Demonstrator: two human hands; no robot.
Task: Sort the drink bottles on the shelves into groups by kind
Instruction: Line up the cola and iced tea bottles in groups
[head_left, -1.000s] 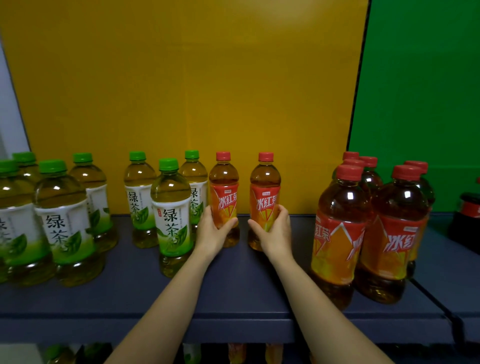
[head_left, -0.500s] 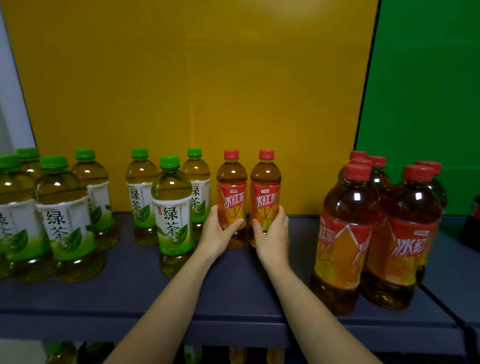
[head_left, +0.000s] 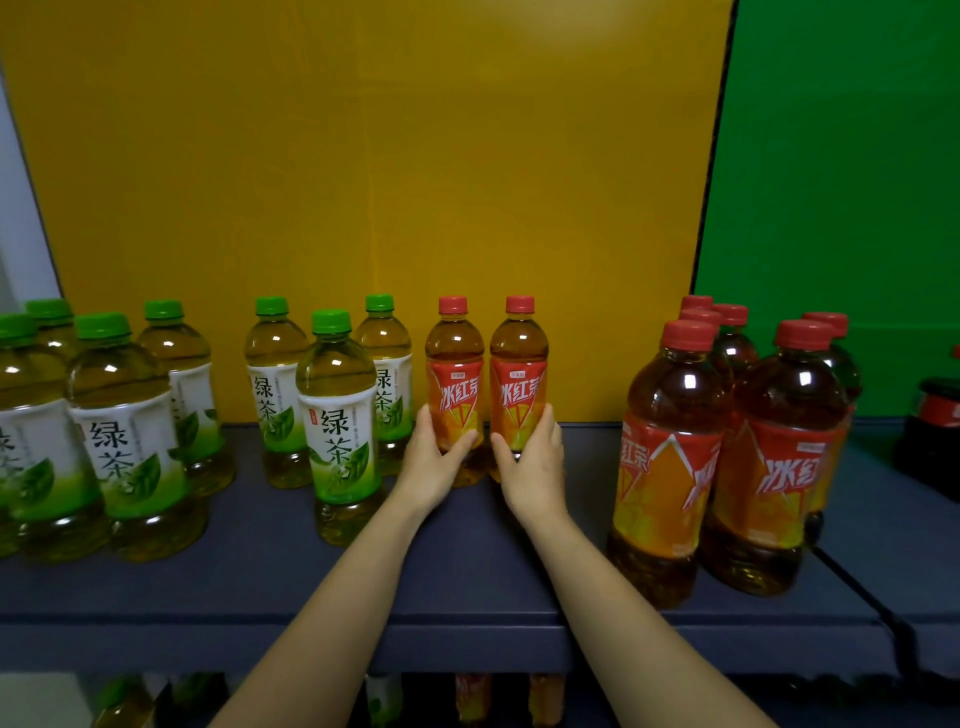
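Two small iced-tea bottles with red caps stand side by side at the back of the dark shelf (head_left: 467, 582). My left hand (head_left: 431, 462) grips the left one (head_left: 454, 384) low on its body. My right hand (head_left: 535, 462) grips the right one (head_left: 519, 384) the same way. Small green-tea bottles (head_left: 340, 415) with green caps stand just left of them. Larger green-tea bottles (head_left: 122, 431) are grouped at the far left. Large iced-tea bottles (head_left: 670, 457) with red caps are grouped at the right.
A yellow panel (head_left: 363, 182) backs the shelf, with a green panel (head_left: 841, 182) to its right. A dark bottle with a red label (head_left: 935, 426) stands at the far right edge. More bottles (head_left: 472, 696) show on the shelf below.
The two small iced-tea bottles have been pushed together, the gap between them closing. Both hands stay on them, and the view has shifted slightly to the left.
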